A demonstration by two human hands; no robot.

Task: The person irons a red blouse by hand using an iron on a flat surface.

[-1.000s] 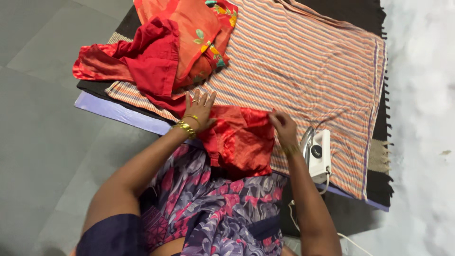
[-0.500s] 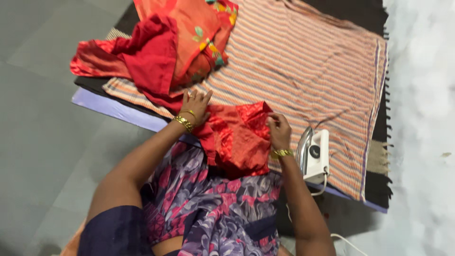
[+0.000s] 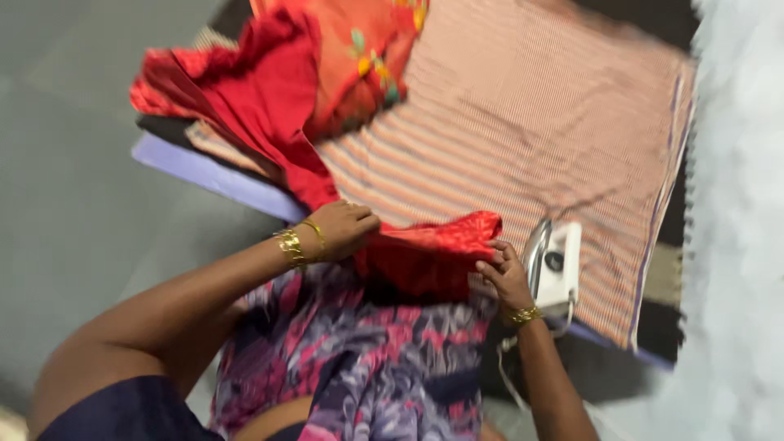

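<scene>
**Both hands pinch one red garment at the pad's near edge**

Left hand (image 3: 347,229) is closed on the red cloth (image 3: 425,257) at its left end. Right hand (image 3: 505,276) pinches the cloth's right corner with fingers together. Held at two ends, the cloth hangs between the hands over the striped ironing sheet (image 3: 523,139), likely so it lies flat. White iron (image 3: 555,263) rests just beside the right hand, within reach. Heap of red and orange clothes (image 3: 294,82) lies at the sheet's far left, apart from the hands.

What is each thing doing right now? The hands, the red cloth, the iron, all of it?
left hand: closed on red cloth
right hand: pinching red cloth's edge
red cloth: bunched, held up between both hands
iron: standing beside right hand, untouched
striped cloth: spread flat
orange cloth: heaped, crumpled
</scene>
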